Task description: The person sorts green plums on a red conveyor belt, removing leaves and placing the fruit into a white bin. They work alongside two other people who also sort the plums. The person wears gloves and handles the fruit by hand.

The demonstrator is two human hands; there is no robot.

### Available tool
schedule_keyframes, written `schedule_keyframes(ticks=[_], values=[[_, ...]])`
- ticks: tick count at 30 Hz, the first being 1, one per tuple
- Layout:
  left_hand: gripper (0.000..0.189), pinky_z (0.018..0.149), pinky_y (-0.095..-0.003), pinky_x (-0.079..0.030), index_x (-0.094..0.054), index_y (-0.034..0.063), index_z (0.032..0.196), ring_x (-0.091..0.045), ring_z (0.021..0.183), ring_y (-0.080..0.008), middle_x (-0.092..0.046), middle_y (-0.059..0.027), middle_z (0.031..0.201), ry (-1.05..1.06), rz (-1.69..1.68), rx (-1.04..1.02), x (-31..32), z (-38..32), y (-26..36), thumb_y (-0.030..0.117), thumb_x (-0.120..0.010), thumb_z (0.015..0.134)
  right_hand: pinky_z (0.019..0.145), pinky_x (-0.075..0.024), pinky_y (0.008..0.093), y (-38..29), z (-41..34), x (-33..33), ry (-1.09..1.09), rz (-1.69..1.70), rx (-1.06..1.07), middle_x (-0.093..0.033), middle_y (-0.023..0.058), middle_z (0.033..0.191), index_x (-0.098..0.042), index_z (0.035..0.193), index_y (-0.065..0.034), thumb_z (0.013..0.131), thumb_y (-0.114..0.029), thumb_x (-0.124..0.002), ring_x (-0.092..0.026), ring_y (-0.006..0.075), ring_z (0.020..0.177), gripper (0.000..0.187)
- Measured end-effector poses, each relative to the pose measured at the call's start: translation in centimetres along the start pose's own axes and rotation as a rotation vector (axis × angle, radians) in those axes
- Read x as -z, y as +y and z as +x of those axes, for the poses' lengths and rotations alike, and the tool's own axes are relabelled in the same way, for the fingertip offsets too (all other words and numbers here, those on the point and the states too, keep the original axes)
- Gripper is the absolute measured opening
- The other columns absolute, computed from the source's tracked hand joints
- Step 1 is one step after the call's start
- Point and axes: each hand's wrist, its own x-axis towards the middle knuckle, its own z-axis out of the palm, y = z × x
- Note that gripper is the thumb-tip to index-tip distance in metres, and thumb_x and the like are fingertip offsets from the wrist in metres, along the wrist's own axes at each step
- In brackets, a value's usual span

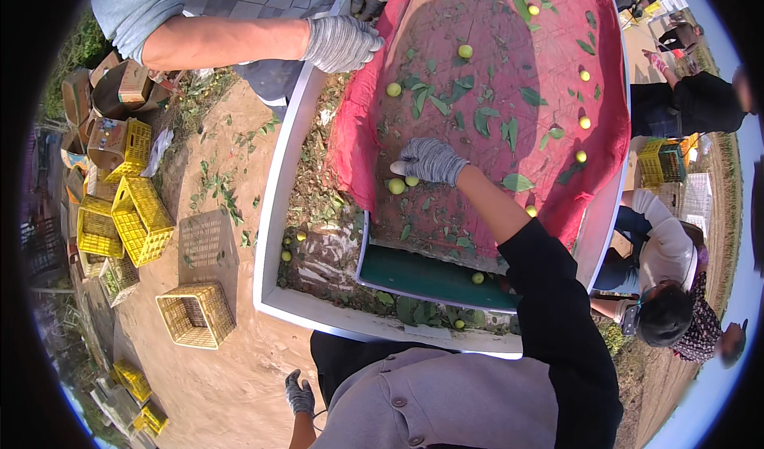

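Observation:
My right hand (pixel 433 161), in a grey knit glove, reaches over a red cloth-lined sorting bed (pixel 441 151). Its fingers look curled, and the palm side is hidden. Just below it lie a round yellow-green fruit (pixel 396 186) and another fruit (pixel 412 180), partly covered by the hand. More such fruits and loose green leaves (pixel 481 122) are scattered on the cloth. At my near end of the bed is a dark green chute (pixel 436 276) with one fruit (pixel 477 278) in it. My left hand (pixel 299 392), also gloved, hangs low at my side, fingers apart and holding nothing visible.
A white metal frame (pixel 271 210) surrounds the bed. Across the left side, a co-worker's gloved hand (pixel 343 43) rests at the cloth's edge. Yellow plastic crates (pixel 143 219) and one pale crate (pixel 196 316) stand on the dirt ground. Several people work at the right.

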Motion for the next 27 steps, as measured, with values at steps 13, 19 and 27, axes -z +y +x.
schedule_keyframes(ticks=[13, 19, 27], values=[[0.048, 0.104, -0.0472, -0.033, -0.051, 0.0003, 0.128, -0.045, 0.119, -0.0367, -0.05, -0.0217, 0.125, 0.025, -0.087, -0.153, 1.4, 0.8, -4.5, 0.032, -0.051, 0.092, 0.099, -0.0396, 0.0427, 1.6, 10.9, 6.6, 0.34, -0.22, -0.005, -0.059, 0.0125, 0.112, -0.069, 0.104, -0.0158, 0.076, -0.033, -0.071, -0.052, 0.0321, 0.111, 0.033], [0.029, 0.097, -0.0407, -0.043, -0.057, 0.0009, 0.119, -0.055, 0.11, -0.0281, -0.058, -0.0128, 0.118, 0.651, 0.154, -0.531, 10.4, 12.1, 8.7, 0.012, -0.051, 0.093, 0.089, -0.046, 0.0397, -1.8, 2.6, -1.5, 0.208, -0.246, 0.222, -0.061, 0.0104, 0.098, -0.066, 0.089, -0.0086, 0.072, -0.022, -0.073, -0.057, 0.0309, 0.098, 0.023], [0.068, 0.106, -0.0394, -0.037, -0.035, -0.0021, 0.141, -0.045, 0.127, -0.0342, -0.046, -0.0222, 0.138, 0.132, -0.118, -0.806, 2.0, 19.9, 39.5, 0.023, -0.067, 0.086, 0.088, -0.0482, 0.0427, 11.9, -17.6, 9.8, 0.774, -0.371, -0.362, -0.059, 0.0155, 0.112, -0.062, 0.11, -0.008, 0.082, -0.022, -0.065, -0.058, 0.034, 0.102, 0.031]])
